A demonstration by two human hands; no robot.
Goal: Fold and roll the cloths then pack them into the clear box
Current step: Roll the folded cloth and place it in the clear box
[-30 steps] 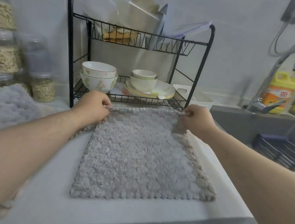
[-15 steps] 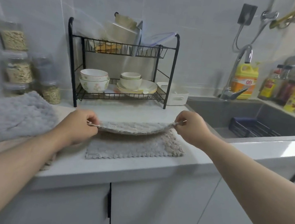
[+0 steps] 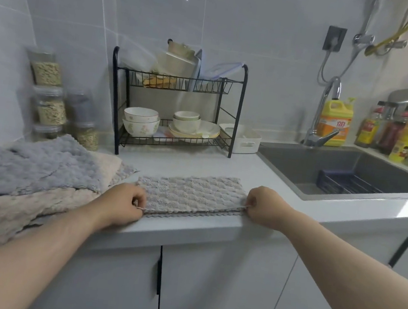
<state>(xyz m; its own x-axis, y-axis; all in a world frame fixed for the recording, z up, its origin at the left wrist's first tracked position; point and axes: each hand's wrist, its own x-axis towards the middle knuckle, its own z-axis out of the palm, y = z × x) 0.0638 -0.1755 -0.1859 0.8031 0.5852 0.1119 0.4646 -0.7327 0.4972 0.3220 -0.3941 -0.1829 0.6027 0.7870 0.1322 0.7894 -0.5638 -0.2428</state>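
A grey textured cloth (image 3: 192, 193) lies folded in half on the white counter, its doubled edge along the counter's front. My left hand (image 3: 126, 202) pinches the near left corner of the cloth. My right hand (image 3: 262, 205) pinches the near right corner. A pile of other cloths sits at the left: a blue-grey cloth (image 3: 30, 166) on top of a beige cloth (image 3: 14, 211). No clear box for packing can be made out.
A black wire dish rack (image 3: 237, 112) with bowls and plates stands at the back. Jars of grains (image 3: 47, 103) stand at the back left. A white bin (image 3: 244, 140) sits beside the rack. A dark sink (image 3: 326, 169), a tap and bottles are on the right.
Both hands pulled the cloth's far edge toward me and laid it on the near edge, folding the cloth in half. The camera view has drawn back from the counter.
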